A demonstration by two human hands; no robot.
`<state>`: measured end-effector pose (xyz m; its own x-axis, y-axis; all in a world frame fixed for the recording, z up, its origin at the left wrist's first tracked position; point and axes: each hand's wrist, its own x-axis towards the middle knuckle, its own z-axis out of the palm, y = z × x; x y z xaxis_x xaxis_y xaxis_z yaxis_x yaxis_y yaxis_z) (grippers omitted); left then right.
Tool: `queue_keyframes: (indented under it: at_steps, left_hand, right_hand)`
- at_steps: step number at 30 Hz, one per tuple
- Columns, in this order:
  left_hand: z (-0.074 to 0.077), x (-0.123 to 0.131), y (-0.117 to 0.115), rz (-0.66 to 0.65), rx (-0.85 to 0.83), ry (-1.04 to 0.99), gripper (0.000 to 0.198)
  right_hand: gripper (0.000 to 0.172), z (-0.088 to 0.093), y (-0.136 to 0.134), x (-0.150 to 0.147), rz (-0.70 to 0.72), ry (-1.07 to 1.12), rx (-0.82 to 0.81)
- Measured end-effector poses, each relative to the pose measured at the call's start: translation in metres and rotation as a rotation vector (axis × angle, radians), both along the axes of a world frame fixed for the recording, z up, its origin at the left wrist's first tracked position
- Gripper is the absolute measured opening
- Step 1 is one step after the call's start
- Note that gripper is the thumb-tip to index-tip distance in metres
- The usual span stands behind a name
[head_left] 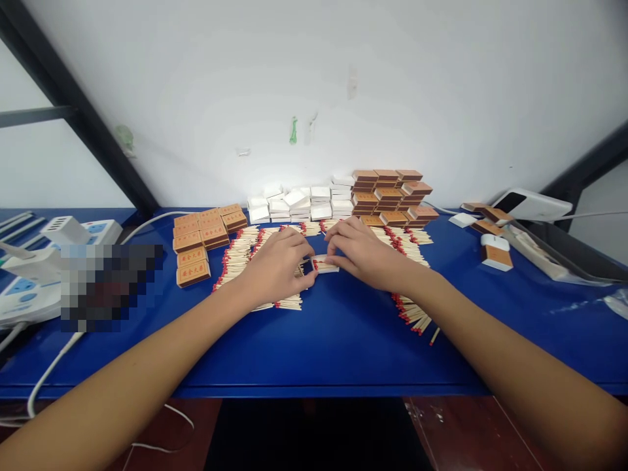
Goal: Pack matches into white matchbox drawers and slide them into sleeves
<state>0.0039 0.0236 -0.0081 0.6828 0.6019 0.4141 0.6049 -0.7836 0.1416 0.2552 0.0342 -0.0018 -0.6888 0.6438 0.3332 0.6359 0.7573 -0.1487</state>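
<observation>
A small white matchbox tray (333,269) with red-tipped matches (322,264) in it sits between my hands near the middle of the blue table. My left hand (279,265) closes its thumb and fingers at the tray's left end. From the other side, my right hand (360,254) grips the right end with bent fingers. Loose matches lie in a thick row (238,255) beside and under my left hand. Another heap of matches (412,311) spreads along my right wrist and forearm.
Against the wall stand stacked white trays (320,210) and brown matchbox sleeves (387,196). Orange-topped matchboxes (193,271) sit at left, near power strips (29,288) and a blurred dark object (112,284). At right are a white device (532,204) and a dark pouch (574,252).
</observation>
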Motion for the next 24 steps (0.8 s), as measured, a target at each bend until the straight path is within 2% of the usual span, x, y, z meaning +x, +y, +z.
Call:
queue_keyframes:
  at_steps: [4,11,18,21,24]
  left_hand:
    - [0.000,-0.001,0.000,0.004,0.006,-0.001,0.021]
    - [0.001,-0.001,0.000,0.006,-0.017,0.009,0.019]
    - [0.001,-0.001,0.000,0.001,-0.017,-0.004,0.018]
    - [0.000,-0.002,0.000,0.010,-0.018,0.000,0.019]
    - [0.000,-0.002,0.001,0.000,-0.016,0.004,0.019]
  right_hand:
    - [0.019,-0.001,-0.002,-0.003,0.005,0.053,-0.017]
    - [0.015,0.006,-0.002,0.014,-0.009,0.076,-0.152]
    - [0.017,0.002,-0.002,0.004,0.020,0.099,-0.160]
    - [0.021,0.006,0.006,0.014,-0.042,0.095,-0.104]
    - [0.022,0.011,0.019,0.037,-0.158,0.059,-0.027]
